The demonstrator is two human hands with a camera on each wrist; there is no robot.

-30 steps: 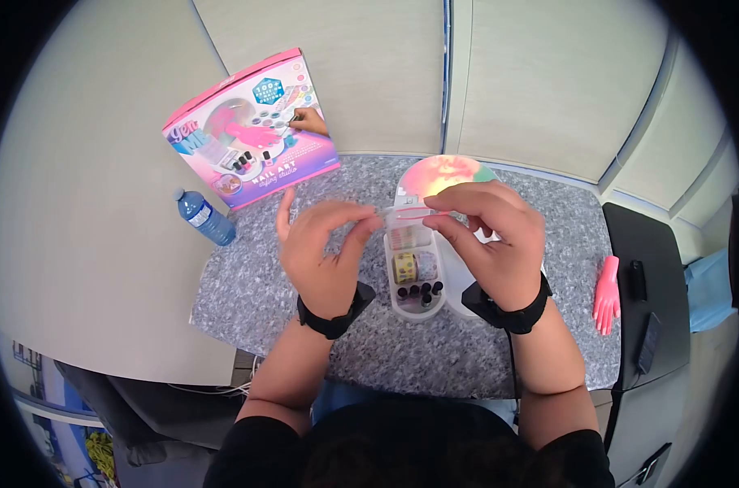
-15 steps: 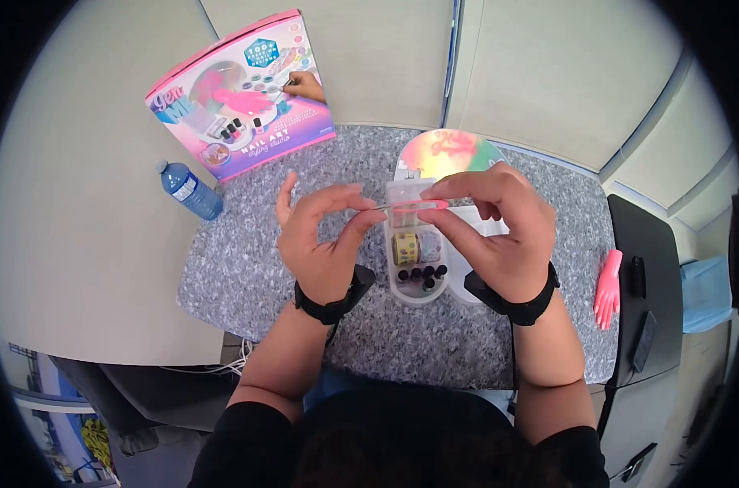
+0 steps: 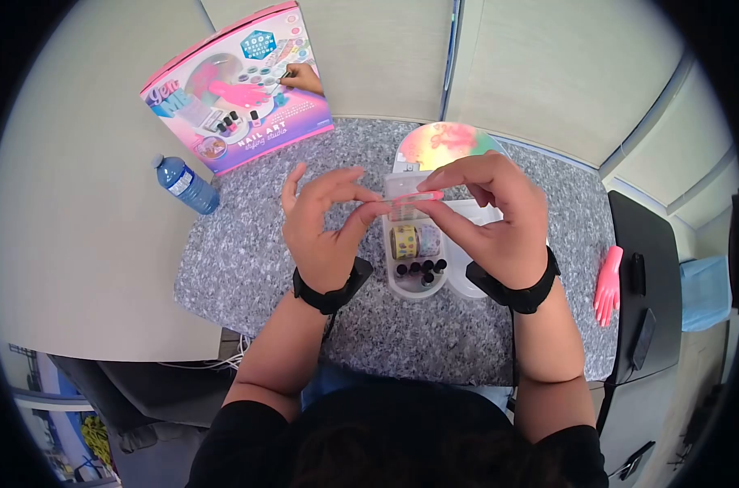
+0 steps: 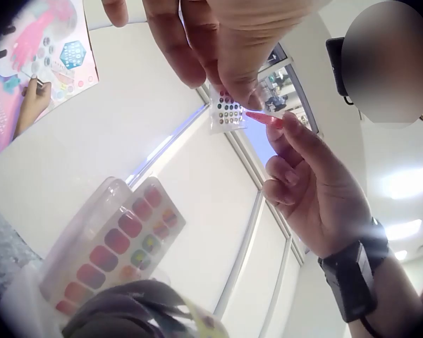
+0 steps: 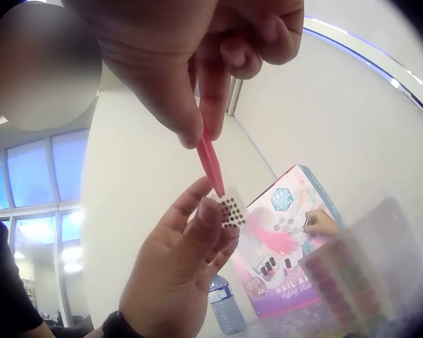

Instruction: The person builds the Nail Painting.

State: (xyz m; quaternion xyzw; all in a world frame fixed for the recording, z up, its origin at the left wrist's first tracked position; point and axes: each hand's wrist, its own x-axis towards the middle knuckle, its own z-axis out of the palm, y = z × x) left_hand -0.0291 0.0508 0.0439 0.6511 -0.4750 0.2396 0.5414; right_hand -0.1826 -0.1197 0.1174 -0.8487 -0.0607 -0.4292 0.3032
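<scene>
Pink tweezers [image 3: 422, 196] are pinched between the thumb and fingers of my right hand [image 3: 499, 224], in front of my chest over the table. Their tip points at my left hand [image 3: 321, 232], whose thumb and index finger pinch a small clear sheet of round dark and coloured gem stickers [image 4: 230, 114]. In the right wrist view the tweezers' tip [image 5: 220, 190] is right at the sheet's edge, by the left thumb. The other left fingers are spread away. Below both hands stands a white compartment case [image 3: 392, 276] with tape rolls [image 3: 404, 242] and small black-capped bottles [image 3: 427, 279].
A nail art box [image 3: 239, 98] stands at the back left, with a water bottle [image 3: 186, 185] in front. A shiny multicoloured rounded panel [image 3: 451, 145] rises behind the case. A pink model hand [image 3: 608, 286] lies at the right edge. Nail sheets [image 4: 116, 243] stand in the case.
The head view has tilted, so the table things sit higher in it. The tweezers' arms, spread apart before, now look closer together. Both hands keep their hold.
</scene>
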